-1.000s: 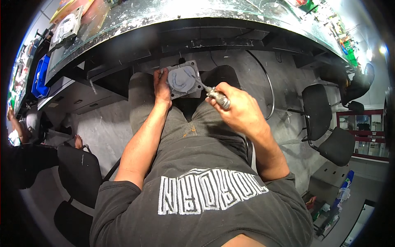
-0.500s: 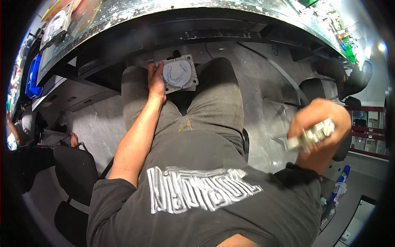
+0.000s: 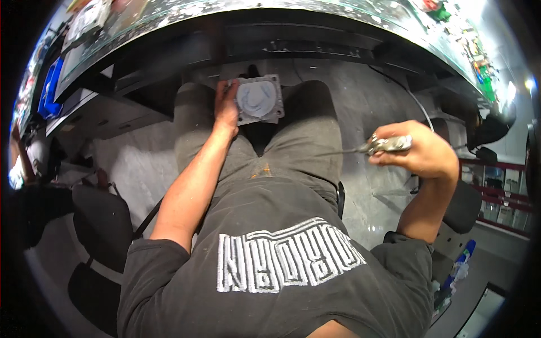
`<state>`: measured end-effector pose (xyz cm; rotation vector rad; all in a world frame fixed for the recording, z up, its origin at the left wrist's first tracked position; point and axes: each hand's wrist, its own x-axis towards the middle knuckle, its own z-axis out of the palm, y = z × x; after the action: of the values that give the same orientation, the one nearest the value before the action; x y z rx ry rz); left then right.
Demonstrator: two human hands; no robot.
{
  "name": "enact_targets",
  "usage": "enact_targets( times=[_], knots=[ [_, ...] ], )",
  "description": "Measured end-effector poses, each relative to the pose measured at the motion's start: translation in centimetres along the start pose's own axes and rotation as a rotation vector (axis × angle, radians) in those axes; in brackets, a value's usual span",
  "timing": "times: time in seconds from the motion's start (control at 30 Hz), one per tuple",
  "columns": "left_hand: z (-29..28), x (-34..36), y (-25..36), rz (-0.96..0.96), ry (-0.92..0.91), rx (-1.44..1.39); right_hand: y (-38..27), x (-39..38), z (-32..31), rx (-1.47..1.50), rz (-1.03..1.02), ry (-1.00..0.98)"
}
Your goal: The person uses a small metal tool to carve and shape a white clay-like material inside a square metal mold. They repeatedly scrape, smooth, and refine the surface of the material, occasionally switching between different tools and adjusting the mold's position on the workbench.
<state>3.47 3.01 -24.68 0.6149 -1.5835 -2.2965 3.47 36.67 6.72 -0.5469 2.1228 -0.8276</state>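
One of our hands, the left hand (image 3: 226, 107), is clasping the left edge of a square grey plate (image 3: 271, 116), fingers closing on it; the plate is staying between our knees (image 3: 318, 93), its pale round disc (image 3: 256, 98) facing up; our right hand (image 3: 417, 151), blurring farther out half a second ago, is now hovering nearer, wrapping snugly around a silvery tool (image 3: 390, 144); its thin shaft (image 3: 352, 151) is pointing left, well apart from the plate.

Disc (image 3: 257, 99) pale blue-grey; block (image 3: 278, 97) lt grey. Tool handle (image 3: 390, 144) silvery, mottled. Tee (image 3: 270, 208) dk grey w/ wht lettering (image 3: 290, 259); jeans (image 3: 307, 127) faded blk, orange stitching (image 3: 267, 168). Bin (image 3: 52, 90) blue; chair (image 3: 101, 219) blk.
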Motion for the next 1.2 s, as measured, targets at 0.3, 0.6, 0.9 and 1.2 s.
enact_targets(
  times=[0.3, 0.6, 0.9, 1.2],
  knots=[
    [-0.4, 0.3, 0.0, -0.049, -0.061, -0.072, -6.8, 8.5, 9.0, -0.283, -0.39, 0.065],
    [0.2, 0.3, 0.9, -0.189, -0.017, -0.062, -8.6, 9.7, 8.3, -0.387, -0.337, 0.083],
    [0.0, 0.1, 1.4, -0.128, 0.004, -0.083, -5.7, 8.0, 5.9, -0.362, -0.17, 0.219],
    [-0.2, 0.5, 0.7, -0.2, -0.045, -0.126, -4.2, 7.2, 5.2, -0.296, -0.095, 0.23]
  ],
)
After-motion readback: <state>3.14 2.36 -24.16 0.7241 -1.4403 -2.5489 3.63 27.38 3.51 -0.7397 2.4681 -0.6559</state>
